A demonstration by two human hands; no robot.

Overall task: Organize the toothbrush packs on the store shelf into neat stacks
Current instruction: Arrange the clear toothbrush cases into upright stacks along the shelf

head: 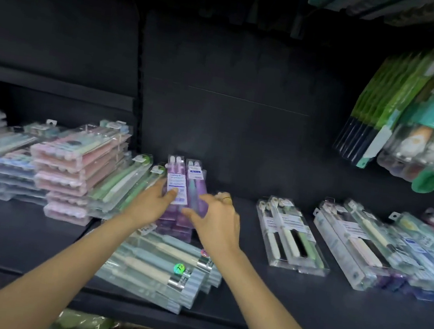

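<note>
**Two hands squaring the purple stack**

Two hands meet at the purple toothbrush packs (186,188) in the middle of the dark shelf (301,308). We see the left hand (149,205) pressing its straight fingers against the stack's left side, while the right hand (216,222), wearing a ring (226,199), curls loosely over the right edge; whether it truly grips we cannot tell. We judge the work partly done: the pink packs (77,170) at left sit in a fair pile, but the clear packs (164,265) in front lie fanned, and the packs at right (292,235) still sprawl.
</note>
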